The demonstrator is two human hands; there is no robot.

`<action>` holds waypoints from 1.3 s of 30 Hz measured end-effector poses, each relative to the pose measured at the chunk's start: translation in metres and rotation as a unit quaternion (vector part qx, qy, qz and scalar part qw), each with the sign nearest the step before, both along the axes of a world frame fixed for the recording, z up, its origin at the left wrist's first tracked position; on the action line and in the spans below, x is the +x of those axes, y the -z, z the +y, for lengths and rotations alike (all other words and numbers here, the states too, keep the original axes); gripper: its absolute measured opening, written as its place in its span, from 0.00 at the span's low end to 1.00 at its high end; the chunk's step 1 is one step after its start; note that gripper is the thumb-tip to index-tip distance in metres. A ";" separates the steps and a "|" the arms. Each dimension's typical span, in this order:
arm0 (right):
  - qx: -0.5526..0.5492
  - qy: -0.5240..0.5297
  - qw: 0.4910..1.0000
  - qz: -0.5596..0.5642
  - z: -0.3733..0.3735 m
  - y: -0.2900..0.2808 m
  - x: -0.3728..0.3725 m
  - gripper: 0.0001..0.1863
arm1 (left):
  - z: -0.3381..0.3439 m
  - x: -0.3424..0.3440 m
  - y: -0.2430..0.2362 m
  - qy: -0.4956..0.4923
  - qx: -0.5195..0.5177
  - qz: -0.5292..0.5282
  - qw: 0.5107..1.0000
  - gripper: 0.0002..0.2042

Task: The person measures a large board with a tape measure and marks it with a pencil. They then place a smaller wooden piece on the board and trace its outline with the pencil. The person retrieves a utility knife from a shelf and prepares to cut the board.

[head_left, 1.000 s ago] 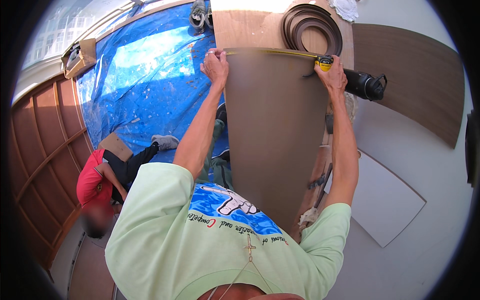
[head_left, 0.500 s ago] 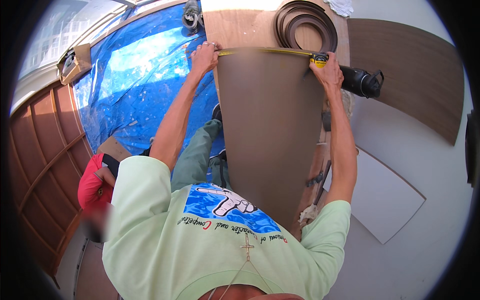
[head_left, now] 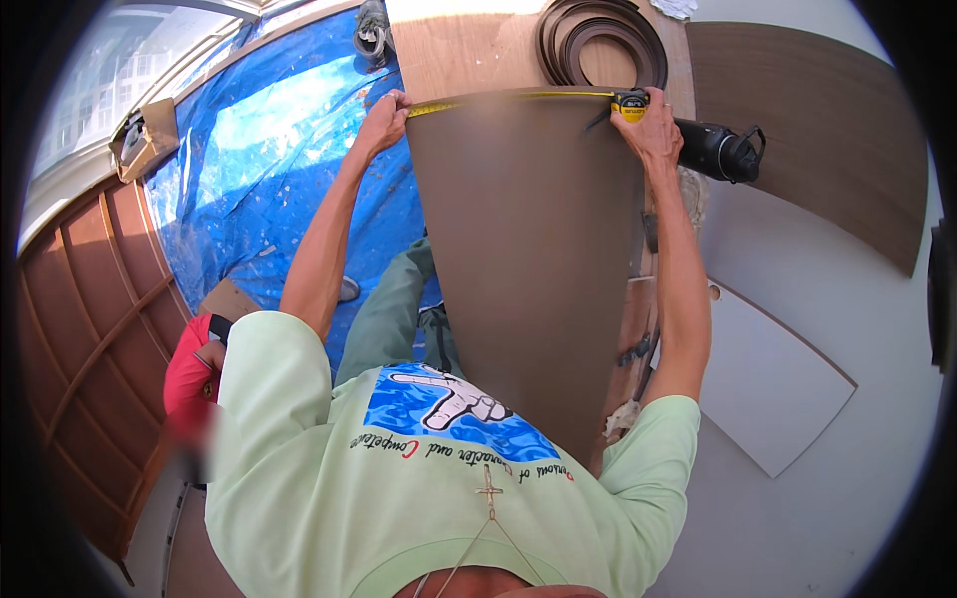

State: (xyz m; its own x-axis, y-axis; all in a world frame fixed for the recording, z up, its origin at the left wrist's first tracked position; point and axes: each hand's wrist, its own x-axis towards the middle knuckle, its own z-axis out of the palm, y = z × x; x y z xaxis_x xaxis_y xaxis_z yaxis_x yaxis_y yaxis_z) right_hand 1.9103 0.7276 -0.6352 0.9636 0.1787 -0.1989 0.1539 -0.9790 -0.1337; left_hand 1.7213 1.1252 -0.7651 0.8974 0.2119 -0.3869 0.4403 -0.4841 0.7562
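One brown panel [head_left: 528, 249]: left grip [head_left: 382, 124] holds one yellow tape [head_left: 437, 105], right grip [head_left: 650, 135] its case [head_left: 631, 106].

The bench [head_left: 449, 55] has a light wooden top. A large brown panel [head_left: 528, 249] covers much of it. Past the panel's far edge rests a coil of dark brown strip [head_left: 652, 55]. A black bottle [head_left: 713, 149] is at the right edge, standing or lying unclear. Beside the panel's right edge are small dark items [head_left: 635, 351] and a crumpled pale scrap [head_left: 623, 419].
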 end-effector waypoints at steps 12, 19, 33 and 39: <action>-0.002 -0.032 0.999 -0.024 -0.014 0.007 0.003 0.40 | 0.005 0.003 0.003 -0.004 -0.026 0.030 0.999 0.10; 0.282 -0.001 0.959 0.007 -0.031 -0.003 0.026 0.22 | 0.004 0.002 0.003 -0.008 -0.010 0.022 1.000 0.11; 0.378 0.020 0.921 0.095 -0.025 0.011 0.020 0.29 | 0.005 0.001 0.009 -0.009 -0.009 -0.001 1.000 0.10; 0.457 0.089 0.876 0.126 -0.029 0.027 0.024 0.25 | 0.003 0.000 0.009 -0.018 -0.009 -0.009 1.000 0.10</action>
State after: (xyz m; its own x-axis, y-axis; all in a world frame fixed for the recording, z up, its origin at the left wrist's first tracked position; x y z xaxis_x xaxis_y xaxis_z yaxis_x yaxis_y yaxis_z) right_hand 1.9345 0.6987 -0.6626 0.9387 0.2259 -0.2604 -0.1364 -0.4504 -0.8824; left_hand 1.7213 1.1285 -0.7740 0.8958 0.2379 -0.3755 0.4443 -0.4544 0.7721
